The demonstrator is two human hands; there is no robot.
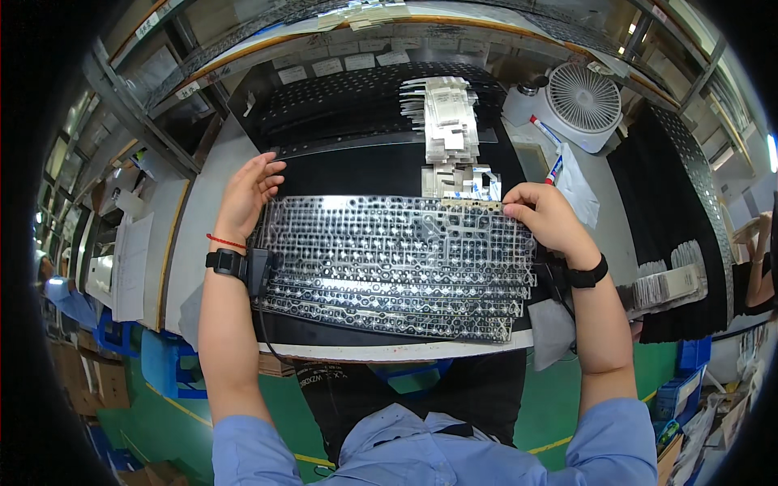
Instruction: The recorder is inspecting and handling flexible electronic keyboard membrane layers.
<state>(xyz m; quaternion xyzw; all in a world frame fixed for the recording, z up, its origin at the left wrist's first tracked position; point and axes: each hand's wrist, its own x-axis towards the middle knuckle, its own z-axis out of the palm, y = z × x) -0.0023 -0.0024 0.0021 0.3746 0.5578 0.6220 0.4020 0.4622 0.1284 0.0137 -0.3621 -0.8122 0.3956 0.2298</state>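
Observation:
A fanned stack of clear, printed keyboard membrane sheets (389,251) lies across the black work surface in front of me. At the far right corner of the top sheet, my right hand (547,215) pinches the edge between thumb and fingers. My left hand (250,194) is raised beside the far left corner, its fingers apart and curved, with nothing in them. Just beyond the sheets' far edge rests a pile of pale flat connector tails and small labels (462,180), running back to a taller overlapping pile (448,117).
A white fan (583,97) stands at the back right, with red-and-blue markers (554,168) and a crumpled clear bag (577,186) near it. More pale strips (668,283) lie on the black side table. A shelf (356,28) spans the far side. Another person's arm (758,251) shows far right.

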